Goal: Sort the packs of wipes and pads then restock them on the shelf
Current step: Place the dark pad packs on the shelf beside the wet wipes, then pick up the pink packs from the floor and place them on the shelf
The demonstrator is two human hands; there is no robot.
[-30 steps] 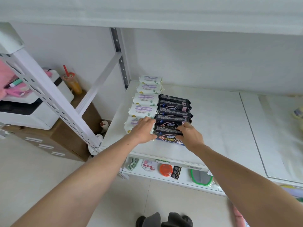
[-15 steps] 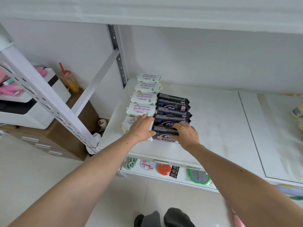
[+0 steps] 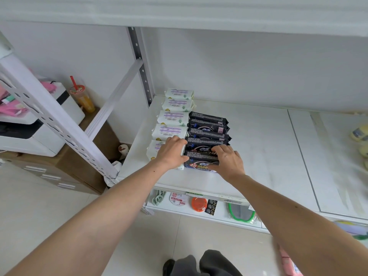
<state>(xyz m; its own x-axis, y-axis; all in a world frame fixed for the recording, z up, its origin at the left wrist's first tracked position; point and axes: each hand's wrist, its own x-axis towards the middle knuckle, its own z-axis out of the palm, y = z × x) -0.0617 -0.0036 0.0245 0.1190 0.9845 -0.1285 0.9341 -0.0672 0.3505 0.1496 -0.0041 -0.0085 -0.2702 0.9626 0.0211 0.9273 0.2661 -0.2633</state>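
Observation:
Two rows of packs stand on the white shelf (image 3: 258, 148). The left row is several white wipe packs (image 3: 172, 118) with purple print. Beside it on the right runs a row of several black pad packs (image 3: 208, 127). My left hand (image 3: 172, 153) lies on the nearest white pack (image 3: 154, 151), its fingers at the left end of the front black packs. My right hand (image 3: 227, 161) presses on the nearest black pad pack (image 3: 199, 164) from the right, thumb on its front face. Both hands bracket that front pack.
A slanted white shelf post (image 3: 59, 124) and a grey upright (image 3: 141, 66) stand to the left. A printer (image 3: 39, 124) and a drink cup (image 3: 82, 95) sit on a brown cabinet. Small goods lie on the lower shelf (image 3: 199, 204). Yellow items (image 3: 360, 134) sit far right.
Both hands stay on the front packs, with only small shifts. The front black pack has been pushed slightly back against its row.

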